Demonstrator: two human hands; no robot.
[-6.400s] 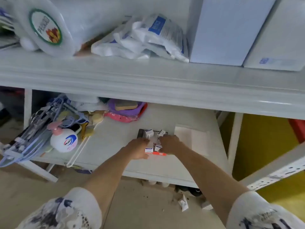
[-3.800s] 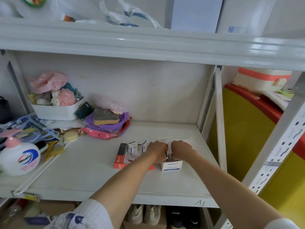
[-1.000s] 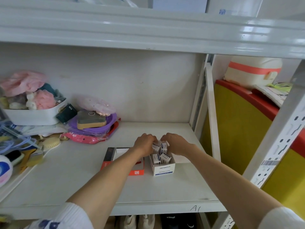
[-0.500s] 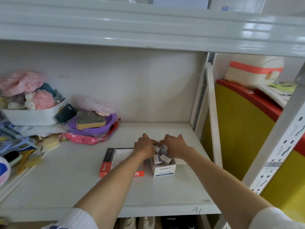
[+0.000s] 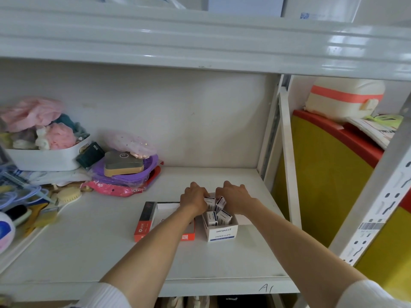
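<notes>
A white carton [image 5: 222, 233] marked "paper clips" stands open-topped on the white shelf [image 5: 89, 252]. Several small white-and-blue boxes [image 5: 217, 217] are packed upright inside it. My left hand [image 5: 193, 200] and my right hand [image 5: 235, 197] lie side by side over the carton's far half. Their fingers curl down onto the small boxes there, and the fingertips are hidden. A flat orange-and-black box [image 5: 145, 221] lies open just left of the carton, partly under my left forearm.
At the left are a purple-and-pink pile [image 5: 124, 174], a white tub of soft items [image 5: 44, 161], brushes and a soap bottle [image 5: 5, 232]. A shelf upright [image 5: 287, 163] stands at the right, a yellow-and-red bin [image 5: 329, 185] beyond it, and another shelf overhead.
Over the last seconds both hands gathered small boxes from the orange box side into the white carton. In the last half second they have stayed over its far end, barely moving.
</notes>
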